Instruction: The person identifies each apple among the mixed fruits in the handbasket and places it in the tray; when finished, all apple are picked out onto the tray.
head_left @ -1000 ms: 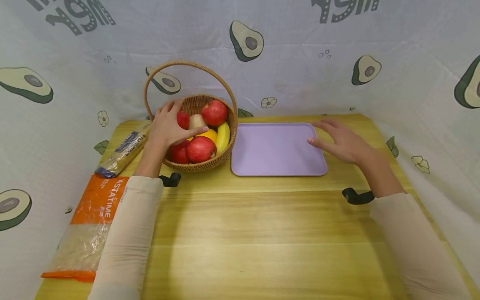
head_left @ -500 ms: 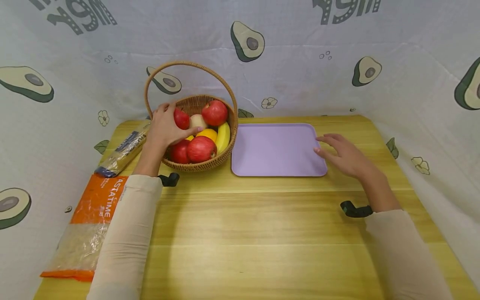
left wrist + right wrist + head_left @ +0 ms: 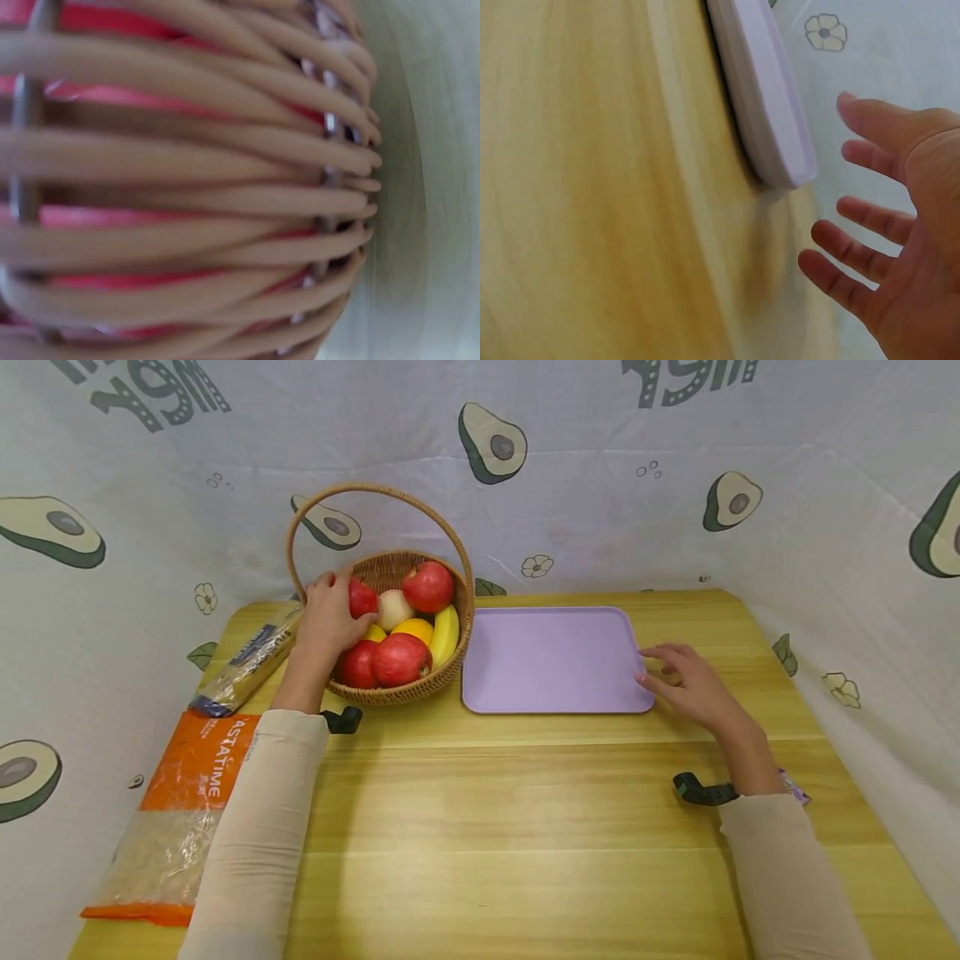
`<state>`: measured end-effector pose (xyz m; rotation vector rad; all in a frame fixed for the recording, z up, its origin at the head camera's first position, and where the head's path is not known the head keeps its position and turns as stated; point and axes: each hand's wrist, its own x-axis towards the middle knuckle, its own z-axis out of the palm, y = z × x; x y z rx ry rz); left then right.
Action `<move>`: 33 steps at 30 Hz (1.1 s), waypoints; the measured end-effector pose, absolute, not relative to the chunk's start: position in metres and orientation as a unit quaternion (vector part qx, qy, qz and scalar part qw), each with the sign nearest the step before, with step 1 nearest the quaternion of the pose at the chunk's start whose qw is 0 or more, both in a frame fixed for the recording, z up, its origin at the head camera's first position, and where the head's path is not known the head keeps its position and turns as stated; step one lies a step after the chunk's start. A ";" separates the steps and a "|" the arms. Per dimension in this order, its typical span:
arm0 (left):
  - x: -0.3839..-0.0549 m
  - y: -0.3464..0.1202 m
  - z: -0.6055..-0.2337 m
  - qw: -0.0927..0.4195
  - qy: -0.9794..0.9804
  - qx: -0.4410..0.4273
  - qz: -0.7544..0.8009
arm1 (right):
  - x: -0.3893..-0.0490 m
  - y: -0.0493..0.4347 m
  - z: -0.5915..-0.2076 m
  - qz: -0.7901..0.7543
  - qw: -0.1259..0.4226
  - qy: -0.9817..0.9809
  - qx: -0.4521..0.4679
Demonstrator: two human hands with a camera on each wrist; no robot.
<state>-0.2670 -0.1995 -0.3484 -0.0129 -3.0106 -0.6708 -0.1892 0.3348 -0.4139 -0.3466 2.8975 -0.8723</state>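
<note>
While basket (image 3: 397, 695) flanks tray (image 3: 555, 660), sleeve (image 3: 258, 835) part-hides orange bag (image 3: 197, 764).

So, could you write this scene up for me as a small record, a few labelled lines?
Basket: wicker, handle arched upright
Contents: red fruit, yellow banana, pale round item, among others
Tray: purple, flat on the table, right of the basket
Left grip: at the basket's left rim, by red fruit; contact unclear
Right grip: fingers parted, by the tray's right end
Left side: orange-and-clear bag, slim packet
</note>
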 end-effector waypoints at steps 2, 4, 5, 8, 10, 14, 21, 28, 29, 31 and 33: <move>-0.267 -0.201 -0.350 0.035 -0.975 -0.008 -0.220 | -0.189 0.337 -0.419 -0.296 0.048 0.948 -0.107; -0.268 -0.201 -0.351 0.039 -0.974 -0.012 -0.225 | -0.188 0.339 -0.423 -0.305 0.048 0.946 -0.098; -0.268 -0.201 -0.351 0.041 -0.973 -0.013 -0.227 | -0.188 0.339 -0.424 -0.310 0.048 0.945 -0.093; -0.267 -0.201 -0.352 0.043 -0.972 -0.017 -0.232 | -0.186 0.341 -0.428 -0.329 0.052 0.939 -0.081; -0.266 -0.202 -0.353 0.044 -0.970 -0.020 -0.236 | -0.186 0.342 -0.431 -0.341 0.057 0.935 -0.075; -0.264 -0.203 -0.353 0.052 -0.967 -0.031 -0.248 | -0.188 0.342 -0.436 -0.352 0.065 0.932 -0.066; -0.264 -0.206 -0.351 0.085 -0.958 -0.053 -0.267 | -0.196 0.337 -0.443 -0.366 0.041 0.926 -0.079; -0.261 -0.209 -0.348 0.080 -0.951 -0.056 -0.295 | -0.200 0.334 -0.447 -0.375 0.021 0.924 -0.068; -0.260 -0.209 -0.348 0.080 -0.949 -0.056 -0.299 | -0.200 0.334 -0.448 -0.377 0.021 0.924 -0.067; -0.259 -0.211 -0.349 0.083 -0.947 -0.057 -0.305 | -0.200 0.334 -0.449 -0.378 0.022 0.923 -0.065; -0.257 -0.212 -0.350 0.092 -0.944 -0.057 -0.312 | -0.200 0.333 -0.450 -0.377 0.027 0.924 -0.062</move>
